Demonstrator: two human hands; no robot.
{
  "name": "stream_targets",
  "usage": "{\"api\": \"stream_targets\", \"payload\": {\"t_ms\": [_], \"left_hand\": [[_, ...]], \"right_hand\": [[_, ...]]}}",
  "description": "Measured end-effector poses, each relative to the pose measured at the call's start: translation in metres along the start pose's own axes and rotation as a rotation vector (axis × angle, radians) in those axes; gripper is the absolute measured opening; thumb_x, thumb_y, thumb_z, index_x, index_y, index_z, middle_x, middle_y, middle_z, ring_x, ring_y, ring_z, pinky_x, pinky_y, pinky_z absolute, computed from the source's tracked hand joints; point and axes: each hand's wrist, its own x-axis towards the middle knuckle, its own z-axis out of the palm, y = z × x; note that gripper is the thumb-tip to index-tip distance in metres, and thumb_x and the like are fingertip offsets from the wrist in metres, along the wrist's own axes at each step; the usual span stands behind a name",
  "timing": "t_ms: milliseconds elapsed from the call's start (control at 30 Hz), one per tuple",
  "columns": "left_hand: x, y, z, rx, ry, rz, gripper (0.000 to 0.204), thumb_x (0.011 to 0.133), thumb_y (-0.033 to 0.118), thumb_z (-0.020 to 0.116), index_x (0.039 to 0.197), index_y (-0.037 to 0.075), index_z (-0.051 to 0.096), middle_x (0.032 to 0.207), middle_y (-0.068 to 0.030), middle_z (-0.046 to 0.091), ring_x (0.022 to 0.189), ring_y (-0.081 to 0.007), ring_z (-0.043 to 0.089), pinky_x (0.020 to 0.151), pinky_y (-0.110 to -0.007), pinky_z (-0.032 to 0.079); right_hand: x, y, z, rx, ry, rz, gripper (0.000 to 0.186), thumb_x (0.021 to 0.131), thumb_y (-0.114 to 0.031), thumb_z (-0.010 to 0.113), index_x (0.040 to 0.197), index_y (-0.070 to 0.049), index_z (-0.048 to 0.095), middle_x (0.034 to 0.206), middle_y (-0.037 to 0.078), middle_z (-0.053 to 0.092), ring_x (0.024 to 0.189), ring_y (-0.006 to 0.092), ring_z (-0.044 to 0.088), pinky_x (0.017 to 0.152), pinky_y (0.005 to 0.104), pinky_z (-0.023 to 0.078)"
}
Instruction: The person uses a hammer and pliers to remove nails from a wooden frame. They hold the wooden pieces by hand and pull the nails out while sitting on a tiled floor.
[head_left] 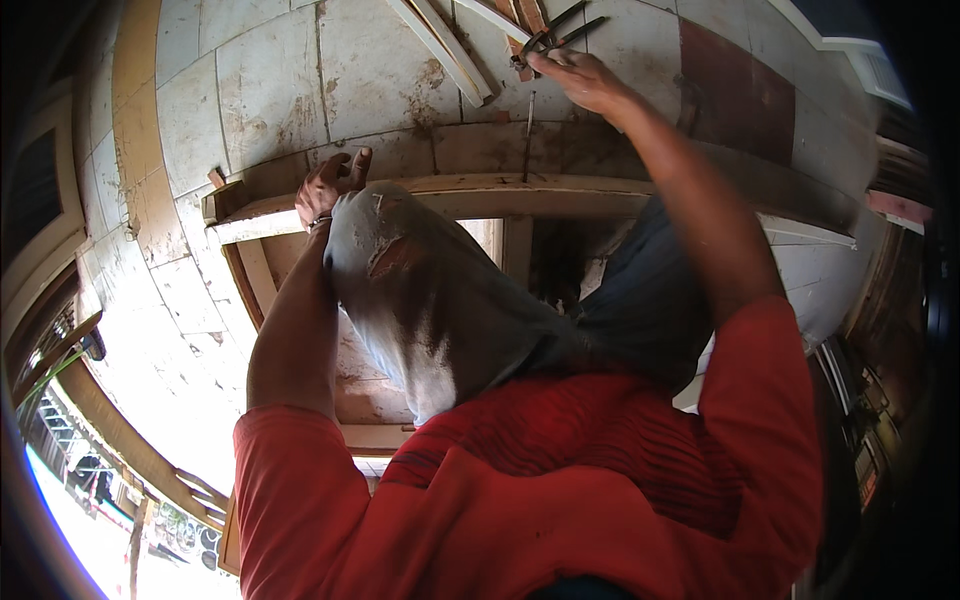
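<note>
Beyond the far bar of a wooden frame [560, 190], my right hand [585, 82] is stretched out low over the tiles. Its fingers are closed at the joint of a black-handled, plier-like tool [568, 30], whose two handles spread apart; the fingertips are partly hidden. My left hand [330, 185] rests by the frame's left end, beside my bent knee, with the thumb raised apart and the fingers loosely bent. Nothing shows in it. A thin rod [529, 135] stands against the far bar, between my knees.
Pale strips [445, 50] and brown wood pieces [525, 15] lie on the dirty tiled floor [265, 85] ahead. A small wood block [222, 200] sits at the frame's left corner. Another framed panel [45, 190] stands at the far left, and stacked wood [860, 420] is at the right.
</note>
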Motion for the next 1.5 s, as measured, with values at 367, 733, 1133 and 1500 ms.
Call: {"api": "stream_targets", "payload": {"t_ms": [367, 733, 1133, 1500], "left_hand": [[0.005, 0.000, -0.005, 0.043, -0.023, 0.032, 0.058, 0.086, 0.069, 0.057, 0.109, 0.019, 0.074, 0.103, -0.0061, 0.073, 0.105, -0.0266, 0.068, 0.092, -0.041, 0.051], [0.008, -0.004, 0.002, 0.134, -0.096, 0.007, 0.063, 0.083, 0.074, 0.056, 0.115, 0.021, 0.073, 0.107, -0.0053, 0.074, 0.107, -0.0277, 0.068, 0.095, -0.042, 0.051], [0.011, 0.004, 0.001, 0.108, -0.069, -0.028, 0.061, 0.080, 0.073, 0.062, 0.108, 0.021, 0.076, 0.100, -0.0022, 0.074, 0.100, -0.0238, 0.070, 0.088, -0.039, 0.052], [0.006, -0.004, -0.001, 0.130, -0.093, -0.067, 0.060, 0.080, 0.074, 0.060, 0.109, 0.024, 0.076, 0.100, -0.0022, 0.076, 0.100, -0.0255, 0.071, 0.088, -0.040, 0.054]], "right_hand": [[0.026, -0.012, 0.102, 0.987, 0.499, 0.554, 0.035, 0.101, -0.041, 0.051, 0.094, -0.010, 0.065, 0.064, -0.004, 0.041, 0.051, 0.0102, 0.038, 0.050, 0.0309, 0.036], [-0.034, -0.001, 0.110, 1.161, 0.627, 0.321, 0.040, 0.099, -0.041, 0.055, 0.100, -0.004, 0.070, 0.063, -0.001, 0.049, 0.050, 0.0123, 0.044, 0.050, 0.0301, 0.041], [-0.044, -0.009, 0.112, 0.854, 0.622, 0.266, 0.048, 0.096, -0.046, 0.058, 0.104, -0.001, 0.074, 0.092, 0.013, 0.070, 0.094, 0.0224, 0.062, 0.087, 0.0359, 0.045], [-0.164, -0.019, 0.116, 1.413, 0.975, -0.057, 0.033, 0.097, -0.035, 0.064, 0.087, -0.004, 0.060, 0.057, -0.004, 0.038, 0.052, 0.0075, 0.033, 0.053, 0.0267, 0.033]]}}
